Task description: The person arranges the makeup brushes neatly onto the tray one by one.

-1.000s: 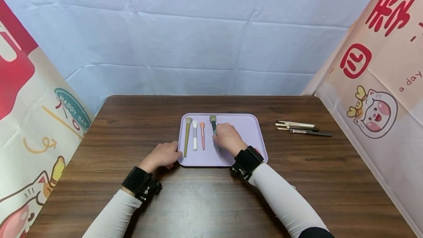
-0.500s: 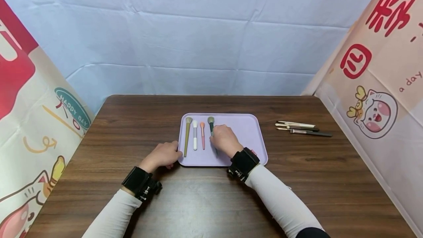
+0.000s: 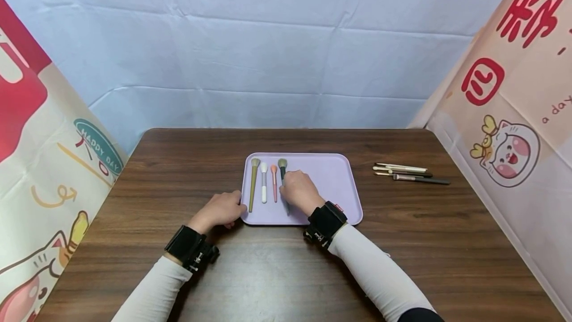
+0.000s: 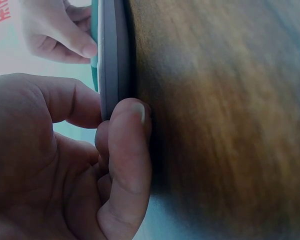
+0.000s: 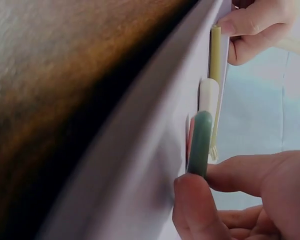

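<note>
A lilac tray (image 3: 330,175) lies on the wooden table. My left hand (image 3: 222,208) grips its left rim near the front corner, thumb and fingers on either side of the edge in the left wrist view. My right hand (image 3: 302,192) pinches a green-handled makeup brush (image 5: 202,137) over the tray, bristles pointing away; the hand hides part of its handle. Left of it, side by side on the tray, lie a pink brush (image 3: 274,183), a white-and-grey brush (image 3: 263,183) and an olive brush (image 3: 253,185).
Several more makeup brushes (image 3: 408,174) lie in a loose group on the table (image 3: 277,272), right of the tray. A pale cloth (image 3: 250,63) hangs behind the table, and printed cloths stand at both sides.
My right hand has slid left with the green brush, bringing it closer to the pink one. The left hand stays on the tray's rim.
</note>
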`<action>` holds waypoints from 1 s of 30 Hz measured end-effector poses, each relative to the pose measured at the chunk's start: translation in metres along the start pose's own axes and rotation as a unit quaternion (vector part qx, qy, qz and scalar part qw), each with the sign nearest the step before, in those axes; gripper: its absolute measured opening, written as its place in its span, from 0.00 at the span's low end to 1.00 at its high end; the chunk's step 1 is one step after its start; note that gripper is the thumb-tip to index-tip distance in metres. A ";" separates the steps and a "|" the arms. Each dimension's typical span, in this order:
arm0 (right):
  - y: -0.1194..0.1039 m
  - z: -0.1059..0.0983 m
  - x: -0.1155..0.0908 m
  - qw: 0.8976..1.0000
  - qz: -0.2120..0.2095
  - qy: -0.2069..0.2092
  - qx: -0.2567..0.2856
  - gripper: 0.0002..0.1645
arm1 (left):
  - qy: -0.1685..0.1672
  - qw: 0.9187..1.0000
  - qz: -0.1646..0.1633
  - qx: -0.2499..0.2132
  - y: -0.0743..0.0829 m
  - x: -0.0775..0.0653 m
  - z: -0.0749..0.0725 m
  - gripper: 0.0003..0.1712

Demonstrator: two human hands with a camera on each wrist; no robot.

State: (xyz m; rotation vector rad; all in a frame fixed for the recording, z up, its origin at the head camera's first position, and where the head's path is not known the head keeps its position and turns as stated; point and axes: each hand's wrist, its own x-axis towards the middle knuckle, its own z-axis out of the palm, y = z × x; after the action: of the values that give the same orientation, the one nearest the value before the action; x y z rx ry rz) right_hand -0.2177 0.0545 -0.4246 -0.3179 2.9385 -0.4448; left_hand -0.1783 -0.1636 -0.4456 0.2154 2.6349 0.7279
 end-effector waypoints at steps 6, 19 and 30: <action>0.000 0.003 0.001 1.000 -0.002 0.008 -0.006 0.14 | 0.002 1.000 0.002 0.000 0.001 0.000 0.000 0.09; -0.001 0.005 0.000 1.000 0.003 0.001 -0.008 0.17 | 0.001 1.000 0.000 -0.001 0.000 0.000 0.000 0.09; 0.000 0.006 0.001 1.000 0.004 0.002 -0.015 0.17 | 0.000 1.000 0.003 0.002 -0.001 0.001 0.001 0.09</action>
State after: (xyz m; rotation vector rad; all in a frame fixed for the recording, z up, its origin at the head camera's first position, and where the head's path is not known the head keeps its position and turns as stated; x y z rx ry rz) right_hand -0.2179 0.0524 -0.4302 -0.3093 2.9530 -0.4001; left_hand -0.1790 -0.1637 -0.4476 0.2235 2.6376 0.7237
